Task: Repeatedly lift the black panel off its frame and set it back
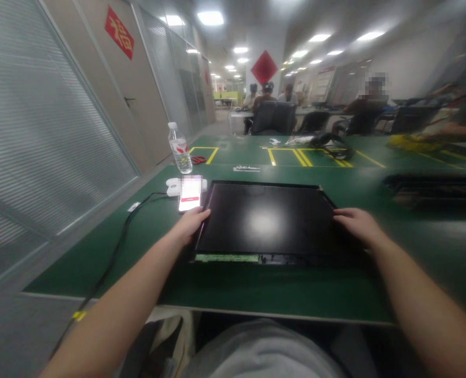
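Panel (264,218), glossy side up, at near side of bench (280,294), right of lit phone (190,193). Pinched at opposite edges in the grip of left hand (187,224) and right hand (359,227), likely to keep weight even and the dark face untouched; lifted or resting, cannot tell.

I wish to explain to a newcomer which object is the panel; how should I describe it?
Find the green table and look at its near side. There, between the left hand and the right hand, is the panel. It is wide, black and glossy, with a pale green strip on its near edge, and much larger than the lit phone.
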A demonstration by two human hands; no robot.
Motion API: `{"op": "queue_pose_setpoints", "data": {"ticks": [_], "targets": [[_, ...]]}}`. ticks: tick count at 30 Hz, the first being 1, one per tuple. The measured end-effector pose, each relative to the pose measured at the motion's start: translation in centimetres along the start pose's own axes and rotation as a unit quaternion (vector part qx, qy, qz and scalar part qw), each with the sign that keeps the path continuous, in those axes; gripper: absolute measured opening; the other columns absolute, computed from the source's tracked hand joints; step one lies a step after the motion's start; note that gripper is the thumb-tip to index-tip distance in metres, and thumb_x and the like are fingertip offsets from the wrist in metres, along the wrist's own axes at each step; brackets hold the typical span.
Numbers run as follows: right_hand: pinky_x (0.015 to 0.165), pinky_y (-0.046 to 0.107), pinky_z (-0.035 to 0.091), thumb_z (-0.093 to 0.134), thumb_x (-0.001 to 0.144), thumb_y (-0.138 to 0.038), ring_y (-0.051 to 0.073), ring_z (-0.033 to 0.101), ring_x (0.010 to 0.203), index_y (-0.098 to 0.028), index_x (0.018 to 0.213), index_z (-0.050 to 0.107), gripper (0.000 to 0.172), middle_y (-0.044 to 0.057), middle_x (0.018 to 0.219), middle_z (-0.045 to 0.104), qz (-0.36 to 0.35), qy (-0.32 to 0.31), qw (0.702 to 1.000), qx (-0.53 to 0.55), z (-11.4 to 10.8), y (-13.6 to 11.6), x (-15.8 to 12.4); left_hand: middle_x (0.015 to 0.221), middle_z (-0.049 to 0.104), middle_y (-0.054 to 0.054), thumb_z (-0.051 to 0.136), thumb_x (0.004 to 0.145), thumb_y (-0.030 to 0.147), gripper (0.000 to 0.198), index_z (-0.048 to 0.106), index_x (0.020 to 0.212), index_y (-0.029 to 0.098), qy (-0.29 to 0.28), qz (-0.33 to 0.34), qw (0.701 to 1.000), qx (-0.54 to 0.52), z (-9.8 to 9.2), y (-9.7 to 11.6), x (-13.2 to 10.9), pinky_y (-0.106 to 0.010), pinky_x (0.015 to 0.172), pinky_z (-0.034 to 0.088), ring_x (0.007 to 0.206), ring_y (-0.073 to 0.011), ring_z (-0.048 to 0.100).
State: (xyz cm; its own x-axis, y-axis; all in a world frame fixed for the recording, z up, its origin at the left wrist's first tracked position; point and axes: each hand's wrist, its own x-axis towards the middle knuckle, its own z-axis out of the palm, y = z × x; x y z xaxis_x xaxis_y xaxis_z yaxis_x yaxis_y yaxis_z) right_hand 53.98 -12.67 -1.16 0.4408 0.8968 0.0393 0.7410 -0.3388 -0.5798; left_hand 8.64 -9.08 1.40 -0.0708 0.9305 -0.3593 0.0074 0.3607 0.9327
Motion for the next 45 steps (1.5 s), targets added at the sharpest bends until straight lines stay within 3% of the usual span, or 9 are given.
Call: {"op": "queue_pose_setpoints", "data": {"ticks": [7,11,14,17,19,26,31,37,45], "targets": [[0.098,0.044,0.051,0.066,0.081,-0.027,0.032,0.068,0.111,-0.017,0.106,0.080,0.030,0.012,0.117,0.075,0.010,-0.007,1.000,-0.002,0.1,0.0,-0.1,0.063,0.074,-0.006,0.069,0.086,0.017,0.003,0.070,0.088,0.014,0.002,-0.006,0.999,-0.045,-0.2,-0.1,0.6,-0.030,0.052,0.059,0.048,-0.0202,0.068],[0.096,0.042,0.052,0.066,0.081,-0.026,0.032,0.069,0.109,-0.017,0.107,0.080,0.031,0.012,0.113,0.076,0.005,-0.010,1.000,-0.012,0.1,0.1,0.1,0.068,0.075,-0.010,0.071,0.087,0.024,0.013,0.071,0.091,0.011,-0.001,-0.028,0.996,-0.088,-0.4,-0.3,1.2,-0.031,0.055,0.060,0.051,-0.0208,0.070],[0.093,0.042,0.054,0.067,0.081,-0.028,0.032,0.070,0.105,-0.017,0.109,0.080,0.033,0.012,0.108,0.077,0.007,-0.018,1.000,-0.014,0.2,0.3,0.3,0.082,0.078,-0.013,0.082,0.078,0.028,0.047,0.068,0.119,0.010,-0.027,-0.005,0.995,-0.092,-0.7,-0.8,1.4,-0.034,0.061,0.063,0.060,-0.0236,0.074],[0.094,0.043,0.054,0.068,0.080,-0.029,0.032,0.070,0.106,-0.018,0.108,0.080,0.033,0.012,0.111,0.076,0.001,-0.010,1.000,-0.012,0.4,0.6,0.5,0.105,0.077,-0.014,0.093,0.063,0.024,0.104,0.040,0.153,0.024,-0.035,0.052,0.995,-0.071,-0.9,-1.1,1.3,-0.040,0.066,0.065,0.070,-0.0266,0.077],[0.096,0.044,0.053,0.068,0.079,-0.030,0.032,0.070,0.108,-0.018,0.107,0.080,0.033,0.013,0.116,0.075,-0.002,-0.007,1.000,-0.012,0.5,0.8,0.7,0.116,0.074,-0.015,0.095,0.061,0.023,0.114,0.033,0.156,0.031,-0.049,0.062,0.995,-0.057,-1.0,-1.2,1.2,-0.042,0.069,0.065,0.075,-0.0280,0.077],[0.098,0.045,0.053,0.068,0.078,-0.032,0.032,0.070,0.108,-0.019,0.103,0.080,0.030,0.012,0.117,0.075,-0.003,-0.009,1.000,-0.004,0.5,0.7,0.6,0.112,0.076,-0.015,0.096,0.059,0.025,0.108,0.042,0.153,0.025,-0.087,0.043,0.994,-0.038,-1.0,-0.9,0.7,-0.041,0.071,0.065,0.083,-0.0302,0.077],[0.097,0.044,0.053,0.068,0.077,-0.032,0.031,0.069,0.109,-0.020,0.100,0.080,0.028,0.011,0.116,0.075,-0.015,0.001,1.000,-0.009,0.5,0.7,0.5,0.101,0.078,-0.011,0.095,0.060,0.023,0.090,0.053,0.139,0.022,-0.089,0.042,0.995,-0.030,-0.8,-0.6,0.2,-0.039,0.072,0.065,0.078,-0.0272,0.077],[0.095,0.043,0.054,0.068,0.076,-0.033,0.030,0.071,0.104,-0.021,0.100,0.080,0.029,0.011,0.112,0.076,-0.008,0.003,1.000,-0.009,0.6,0.6,0.3,0.108,0.078,-0.012,0.095,0.059,0.022,0.076,0.062,0.128,0.021,-0.098,0.068,0.992,-0.033,-0.9,-0.6,-0.1,-0.038,0.077,0.064,0.086,-0.0277,0.077],[0.092,0.043,0.055,0.070,0.074,-0.035,0.030,0.072,0.098,-0.022,0.094,0.080,0.026,0.010,0.106,0.077,-0.026,0.015,0.999,-0.012,0.8,1.1,0.7,0.113,0.078,-0.014,0.093,0.061,0.020,0.071,0.066,0.127,0.019,-0.118,0.093,0.987,-0.051,-0.9,-0.7,-0.4,-0.038,0.081,0.063,0.097,-0.0299,0.076]]}}
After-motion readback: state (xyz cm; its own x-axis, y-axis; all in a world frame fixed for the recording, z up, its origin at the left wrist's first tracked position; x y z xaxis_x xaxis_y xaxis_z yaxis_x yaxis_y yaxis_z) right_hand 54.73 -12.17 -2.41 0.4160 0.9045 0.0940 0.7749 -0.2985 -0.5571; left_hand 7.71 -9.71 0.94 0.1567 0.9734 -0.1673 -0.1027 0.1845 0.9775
